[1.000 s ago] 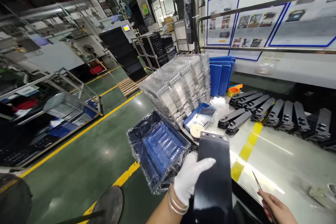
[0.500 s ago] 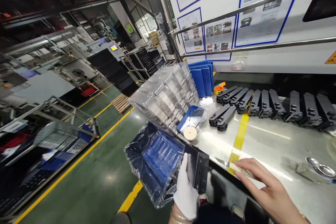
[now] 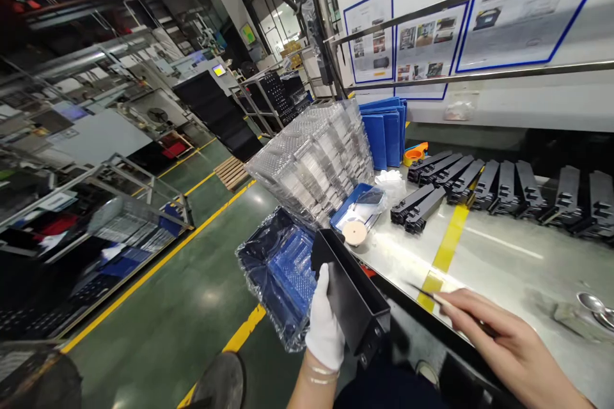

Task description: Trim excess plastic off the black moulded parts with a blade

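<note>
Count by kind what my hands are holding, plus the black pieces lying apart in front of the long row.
Black part in left hand: 1
Thin metal tool in right hand: 1
Black pieces before the row: 2
Total: 4

Gloved left hand (image 3: 325, 326) gripping black channel part (image 3: 352, 297), bare right hand (image 3: 508, 348) pinching tweezers (image 3: 434, 294) — steel table (image 3: 503, 262) beneath.

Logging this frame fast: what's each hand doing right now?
Left hand, in a white glove: closed on a long black metal channel part.
Right hand, bare: closed on thin metal tweezers at the steel table.
</note>
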A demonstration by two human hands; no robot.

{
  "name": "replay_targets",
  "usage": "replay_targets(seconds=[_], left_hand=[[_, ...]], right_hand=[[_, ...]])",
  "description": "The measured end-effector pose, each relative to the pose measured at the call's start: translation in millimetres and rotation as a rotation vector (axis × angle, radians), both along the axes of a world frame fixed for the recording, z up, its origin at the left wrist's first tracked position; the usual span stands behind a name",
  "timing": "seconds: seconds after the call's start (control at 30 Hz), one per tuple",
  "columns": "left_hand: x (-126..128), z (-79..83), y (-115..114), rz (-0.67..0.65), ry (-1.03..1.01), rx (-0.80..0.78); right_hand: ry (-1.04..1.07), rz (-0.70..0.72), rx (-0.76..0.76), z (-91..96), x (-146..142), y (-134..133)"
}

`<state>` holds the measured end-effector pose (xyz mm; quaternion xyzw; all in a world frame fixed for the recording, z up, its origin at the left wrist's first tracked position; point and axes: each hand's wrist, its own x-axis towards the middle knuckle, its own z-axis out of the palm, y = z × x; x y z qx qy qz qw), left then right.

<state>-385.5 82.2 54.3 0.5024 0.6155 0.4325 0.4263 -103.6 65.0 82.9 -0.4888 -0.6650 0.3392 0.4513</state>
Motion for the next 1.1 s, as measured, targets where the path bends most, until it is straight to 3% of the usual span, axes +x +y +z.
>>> replay_targets(seconds=[0.07,0.2,0.27,0.33,0.47,0.63,0.83,0.97,1.1], left_hand=[[0,3.0,11,-0.016,-0.295,-0.172],[6,2.6,20,0.046,-1.273,-0.471],[8,2.0,20,0.021,-1.405,-0.487],[8,2.5,21,0.012,-1.404,-0.483],[5,5.2,25,0.052,-1.379,-0.456],[-3,1.8,32,0.199,-1.324,-0.431],[-4,12.1,34,0.308,-1.298,-0.329],[1,11.7,23,0.138,-1.194,-0.355],[7,3.5,9,-0.027,-1.082,-0.402]], right_hand=[[0.009,0.185,-0.138,14.2,-4,-4],[-0.078,0.372,-0.301,36.3,-20,-6],[-0.124,0.443,-0.324,37.9,-24,-5],[-0.141,0.497,-0.328,34.9,-25,-5],[-0.100,0.423,-0.283,27.3,-27,-6],[-0.127,0.566,-0.381,21.4,-30,-11],[0.029,0.186,-0.311,14.0,-31,0],[0.114,-0.013,-0.223,15.8,-50,17],[0.176,-0.070,-0.128,26.3,-77,40]])
